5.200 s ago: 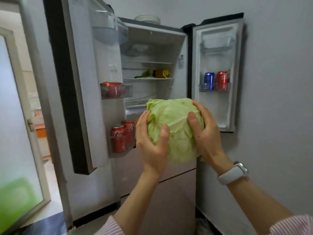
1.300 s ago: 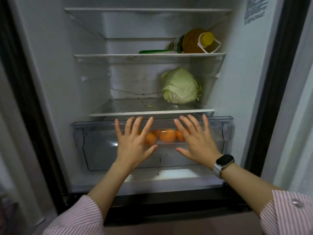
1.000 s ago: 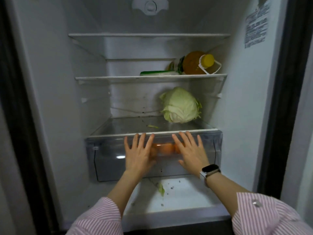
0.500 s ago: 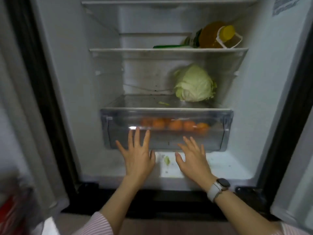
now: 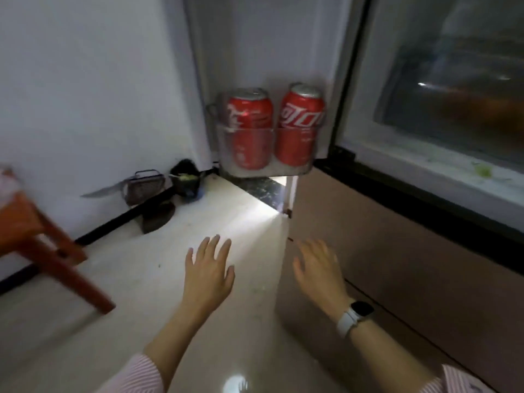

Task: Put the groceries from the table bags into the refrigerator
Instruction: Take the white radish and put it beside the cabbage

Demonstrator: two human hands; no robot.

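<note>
My left hand (image 5: 208, 272) hangs open over the pale floor, fingers spread, holding nothing. My right hand (image 5: 319, 269), with a white-strapped watch on the wrist, is open too, in front of the brown lower drawer front (image 5: 397, 268) of the refrigerator. The open fridge compartment (image 5: 453, 89) is at the upper right, blurred, with orange fruit dimly visible in the clear crisper drawer (image 5: 465, 109). Two red cola cans (image 5: 275, 127) stand in the bottom bin of the open left door (image 5: 263, 52). The cabbage is out of view.
An orange wooden table leg (image 5: 54, 253) slants across the left edge. Against the white wall on the floor lie a small mesh basket (image 5: 143, 185), a dark container (image 5: 185, 180) and a dark pad (image 5: 157, 218). Green leaf scraps lie on the fridge sill (image 5: 482, 170).
The view has swung down and left, away from the fridge shelves. Both hands have come off the shut crisper drawer and dropped low; the cabbage stays on the shelf, now unseen.
</note>
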